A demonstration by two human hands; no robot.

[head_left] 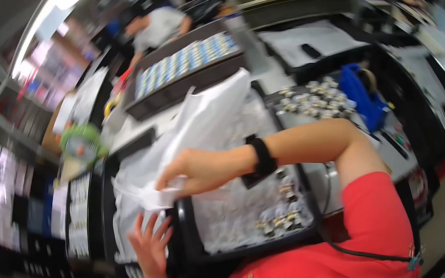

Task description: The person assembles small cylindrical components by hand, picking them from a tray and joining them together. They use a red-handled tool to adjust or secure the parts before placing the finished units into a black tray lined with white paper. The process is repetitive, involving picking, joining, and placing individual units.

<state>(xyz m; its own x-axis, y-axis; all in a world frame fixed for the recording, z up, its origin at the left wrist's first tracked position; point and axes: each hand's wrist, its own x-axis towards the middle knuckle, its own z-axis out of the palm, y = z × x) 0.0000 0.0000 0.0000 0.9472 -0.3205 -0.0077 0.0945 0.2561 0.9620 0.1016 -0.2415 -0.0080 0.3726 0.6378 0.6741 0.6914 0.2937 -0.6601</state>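
A thin white sheet (203, 110) is bunched in my right hand (195, 170), whose fingers are closed on it; the rest trails up and away behind the wrist. My right arm reaches leftward across a black tray (190, 228) lined with white material. Small white, black and yellowish parts (281, 218) lie in the tray's near right corner. My left hand (151, 246) is just below the gripped edge of the sheet, fingers spread and holding nothing. Beside it, left of the tray, more white sheeting (128, 221) lies in another dark tray.
Past the sheet stands a grey-brown bin (139, 110) with rows of blue and white parts. Right of the tray lie a heap of small parts (318, 99) and a blue cloth-like item (365, 102). A green fan (82, 144) stands at left. Another person (158, 28) sits beyond the bin.
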